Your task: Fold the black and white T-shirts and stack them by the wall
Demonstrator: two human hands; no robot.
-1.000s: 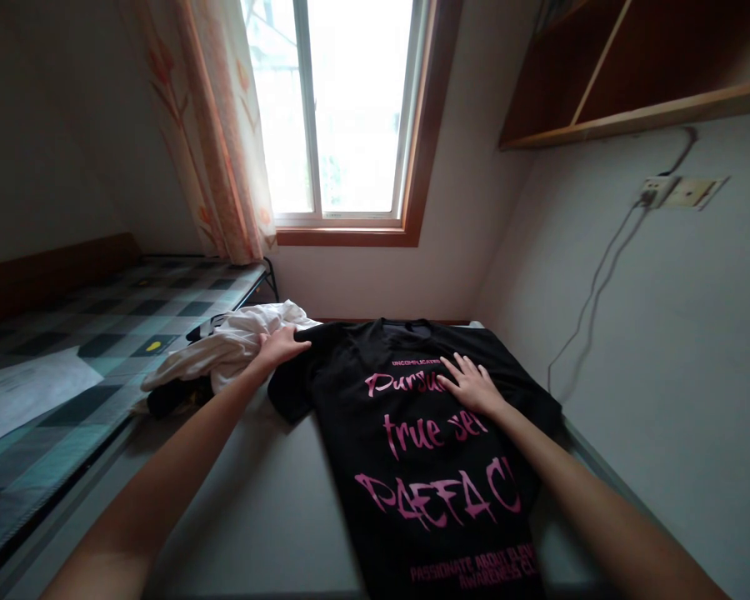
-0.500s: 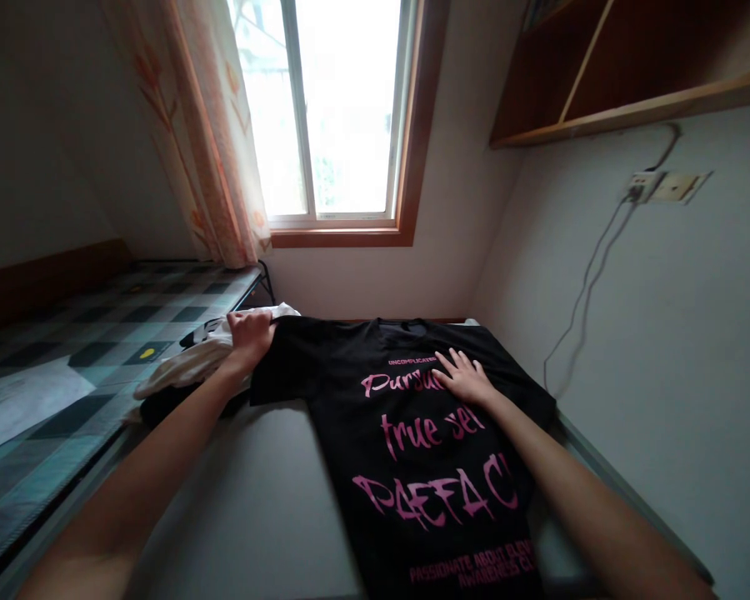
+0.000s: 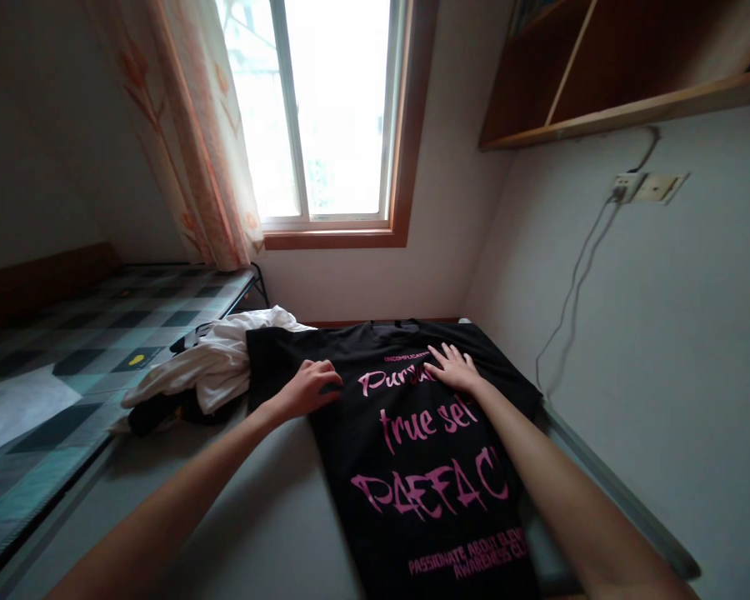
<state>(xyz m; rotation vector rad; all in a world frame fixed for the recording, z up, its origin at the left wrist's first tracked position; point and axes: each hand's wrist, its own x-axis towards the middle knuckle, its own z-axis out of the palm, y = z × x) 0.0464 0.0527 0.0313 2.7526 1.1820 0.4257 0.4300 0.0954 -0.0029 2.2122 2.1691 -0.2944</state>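
Note:
A black T-shirt (image 3: 425, 450) with pink lettering lies spread out on a pale table (image 3: 256, 508), its collar toward the window. My right hand (image 3: 453, 367) rests flat on the shirt's chest, fingers spread over the upper lettering. My left hand (image 3: 311, 387) is over the shirt near the left sleeve, fingers bent and apart, with nothing between them. The left sleeve lies stretched out flat beyond it.
Crumpled white and black clothes (image 3: 225, 358) are heaped left of the shirt. Farther left is a checked mattress (image 3: 162, 321) with a paper sheet (image 3: 22, 408). A wall (image 3: 675, 333) with a hanging cable (image 3: 572, 292) borders the right side.
My left hand has let go of the left sleeve and moved right and toward me, over the shirt. My right hand stays on the chest. The view has shifted slightly.

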